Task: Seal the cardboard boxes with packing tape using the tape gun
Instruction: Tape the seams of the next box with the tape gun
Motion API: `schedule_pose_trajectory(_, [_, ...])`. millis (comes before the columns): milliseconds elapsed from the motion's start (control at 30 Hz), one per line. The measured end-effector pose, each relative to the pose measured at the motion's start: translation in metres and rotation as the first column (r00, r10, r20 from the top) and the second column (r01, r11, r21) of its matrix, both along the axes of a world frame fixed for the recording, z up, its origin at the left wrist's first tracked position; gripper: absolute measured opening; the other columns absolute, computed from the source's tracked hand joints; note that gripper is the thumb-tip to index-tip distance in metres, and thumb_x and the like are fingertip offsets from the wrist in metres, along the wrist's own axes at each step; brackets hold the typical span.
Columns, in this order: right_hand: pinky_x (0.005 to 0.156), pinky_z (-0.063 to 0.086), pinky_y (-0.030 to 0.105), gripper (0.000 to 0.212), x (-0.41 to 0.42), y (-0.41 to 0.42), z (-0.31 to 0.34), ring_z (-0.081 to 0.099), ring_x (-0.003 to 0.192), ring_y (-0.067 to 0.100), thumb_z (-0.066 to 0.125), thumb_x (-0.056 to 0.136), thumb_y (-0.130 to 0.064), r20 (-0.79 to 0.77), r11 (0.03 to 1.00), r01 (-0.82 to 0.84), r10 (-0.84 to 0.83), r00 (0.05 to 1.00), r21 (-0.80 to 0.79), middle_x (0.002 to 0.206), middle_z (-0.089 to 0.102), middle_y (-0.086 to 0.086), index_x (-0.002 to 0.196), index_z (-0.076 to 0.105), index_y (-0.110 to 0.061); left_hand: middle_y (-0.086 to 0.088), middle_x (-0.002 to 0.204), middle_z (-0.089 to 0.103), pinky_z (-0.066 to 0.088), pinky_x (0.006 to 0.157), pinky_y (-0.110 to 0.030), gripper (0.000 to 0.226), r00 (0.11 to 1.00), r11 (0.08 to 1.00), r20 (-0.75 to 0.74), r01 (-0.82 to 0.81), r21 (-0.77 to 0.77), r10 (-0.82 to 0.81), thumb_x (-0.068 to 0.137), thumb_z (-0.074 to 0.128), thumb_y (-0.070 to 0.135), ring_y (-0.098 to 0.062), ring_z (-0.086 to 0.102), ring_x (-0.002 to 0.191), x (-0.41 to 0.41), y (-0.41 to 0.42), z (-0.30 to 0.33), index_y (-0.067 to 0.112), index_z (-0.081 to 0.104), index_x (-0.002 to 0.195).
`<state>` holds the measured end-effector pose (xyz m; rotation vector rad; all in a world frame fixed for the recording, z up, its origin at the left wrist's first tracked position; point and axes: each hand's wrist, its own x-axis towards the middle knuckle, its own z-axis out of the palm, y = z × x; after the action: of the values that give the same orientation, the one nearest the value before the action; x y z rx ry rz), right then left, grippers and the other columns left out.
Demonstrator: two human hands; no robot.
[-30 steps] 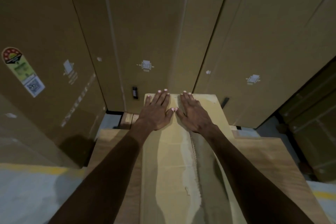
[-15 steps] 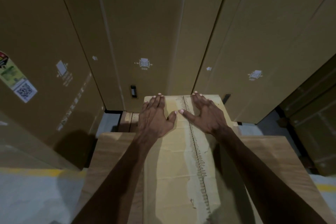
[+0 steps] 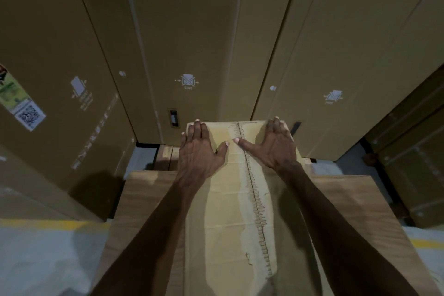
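1. Nearest: two bare forearms run up from the bottom edge; elbows and the person are cut off; pale floor at lower left with a yellow floor line (image 3: pixel 55 224) running across it.
2. Under the arms: wooden table (image 3: pixel 355 211); a long cardboard box (image 3: pixel 225 211) lies on it lengthwise, running away from the viewer; its near end is cut off by the frame.
3. Box top: centre seam (image 3: pixel 255 199) runs the full visible length with a frayed, corrugated edge showing; a glossy paler strip lies alongside it; could be tape, hard to say in this light.
4. Far end of the box: left hand (image 3: pixel 200 149) flat on the left flap, fingers straight, thumb angled in toward the seam; right hand (image 3: pixel 276 145) flat on the right flap, fingers together, thumb pointing in across the seam; neither hand grips anything; thumbs near each other, not touching.
5. Step, as I read it: pressing the flaps shut and level ahead of taping, or smoothing a strip down; can't tell which.
6. Next move calls for the tape gun; none in view, so one hand has to fetch it while the other keeps the flaps down.
7. Behind: tall cartons (image 3: pixel 187 38) stand close against the box's far end; printed marks on them, one reads SIDE; a QR label (image 3: pixel 30 115) at far left, partly cut off; right side too dark to make out.
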<state>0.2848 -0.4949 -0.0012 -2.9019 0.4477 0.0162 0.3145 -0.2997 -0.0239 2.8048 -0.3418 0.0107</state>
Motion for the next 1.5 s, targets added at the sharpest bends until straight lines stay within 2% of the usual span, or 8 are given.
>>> schedule_pose_trajectory(133, [0.117, 0.034, 0.045, 0.070, 0.007, 0.016, 0.003, 0.021, 0.153, 0.025, 0.044, 0.103, -0.048, 0.053, 0.949, -0.308, 0.305, 0.951, 0.073, 0.168, 0.017, 0.008, 0.158, 0.023, -0.010, -0.009, 0.169, 0.006, 0.002, 0.125, -0.039, 0.074, 0.987, 0.987, 0.024, 0.159, 0.034, -0.160, 0.104, 0.025, 0.054, -0.023, 0.003, 0.156, 0.003, 0.001, -0.003, 0.008, 0.013, 0.160])
schedule_pose_trajectory(267, [0.117, 0.028, 0.038, 0.053, 0.000, 0.032, -0.004, 0.024, 0.152, 0.026, 0.036, 0.107, -0.029, 0.069, 0.937, -0.345, 0.341, 0.937, 0.048, 0.167, 0.023, 0.009, 0.155, 0.032, -0.007, -0.008, 0.169, 0.008, 0.002, 0.124, -0.037, 0.071, 0.985, 0.985, 0.005, 0.173, 0.028, -0.173, 0.105, 0.027, 0.051, -0.022, 0.004, 0.156, 0.005, 0.003, -0.003, 0.009, 0.015, 0.160])
schedule_pose_trajectory(600, [0.120, 0.026, 0.035, 0.055, -0.119, 0.052, 0.002, 0.025, 0.152, 0.027, 0.037, 0.107, -0.023, -0.014, 0.915, -0.402, 0.402, 0.916, -0.031, 0.166, 0.022, 0.013, 0.157, 0.027, -0.004, -0.008, 0.167, 0.019, 0.007, 0.123, -0.039, 0.069, 0.987, 0.986, 0.010, 0.160, -0.043, -0.159, 0.103, 0.042, 0.050, -0.024, 0.013, 0.154, 0.012, 0.002, -0.007, 0.009, 0.028, 0.157])
schedule_pose_trajectory(1000, [0.120, 0.020, 0.036, 0.056, -0.123, 0.053, -0.010, 0.018, 0.155, 0.025, 0.032, 0.108, -0.026, -0.026, 0.920, -0.392, 0.392, 0.920, 0.005, 0.167, 0.019, 0.014, 0.158, 0.024, -0.004, -0.003, 0.169, -0.003, 0.000, 0.124, -0.042, 0.060, 0.986, 0.981, -0.068, 0.160, 0.111, -0.153, 0.109, 0.014, 0.038, -0.018, -0.002, 0.156, -0.134, 0.016, 0.004, 0.011, 0.003, 0.161])
schedule_pose_trajectory(1100, [0.122, 0.019, 0.036, 0.058, -0.145, 0.057, -0.010, 0.016, 0.155, 0.026, 0.026, 0.107, -0.029, -0.038, 0.920, -0.391, 0.391, 0.920, 0.000, 0.167, 0.016, 0.015, 0.158, 0.020, -0.002, -0.003, 0.170, 0.001, 0.003, 0.124, -0.043, 0.060, 0.989, 0.981, -0.050, 0.146, 0.128, -0.140, 0.108, 0.015, 0.037, -0.018, 0.002, 0.156, -0.137, 0.017, 0.002, 0.011, 0.006, 0.162])
schedule_pose_trajectory(1233, [0.120, 0.025, 0.041, 0.085, -0.212, 0.065, -0.014, 0.026, 0.152, 0.032, 0.000, 0.087, -0.041, -0.007, 0.918, -0.398, 0.398, 0.917, 0.009, 0.163, 0.026, 0.020, 0.155, 0.029, 0.000, -0.004, 0.169, 0.009, 0.009, 0.123, -0.046, 0.059, 0.988, 0.978, -0.042, 0.152, 0.144, -0.148, 0.108, 0.019, 0.035, -0.020, 0.009, 0.155, -0.137, 0.015, 0.000, 0.010, 0.014, 0.161])
schedule_pose_trajectory(1367, [0.116, 0.034, 0.044, 0.072, -0.245, 0.069, -0.025, 0.038, 0.146, 0.033, 0.014, 0.096, -0.036, 0.028, 0.932, -0.361, 0.361, 0.932, 0.025, 0.157, 0.039, 0.021, 0.150, 0.041, 0.002, -0.006, 0.169, 0.009, 0.009, 0.124, -0.047, 0.059, 0.991, 0.980, -0.047, 0.132, 0.148, -0.126, 0.108, 0.017, 0.036, -0.023, 0.008, 0.155, -0.142, 0.017, -0.001, 0.009, 0.014, 0.160])
schedule_pose_trajectory(1500, [0.122, 0.023, 0.041, 0.079, -0.244, 0.065, -0.025, 0.026, 0.152, 0.029, 0.004, 0.093, -0.042, 0.020, 0.922, -0.385, 0.385, 0.923, 0.038, 0.163, 0.029, 0.018, 0.155, 0.031, -0.002, -0.004, 0.170, 0.001, 0.003, 0.124, -0.045, 0.062, 0.986, 0.980, -0.084, 0.154, 0.129, -0.143, 0.107, 0.009, 0.041, -0.020, 0.001, 0.156, -0.189, 0.021, 0.000, 0.011, 0.008, 0.161])
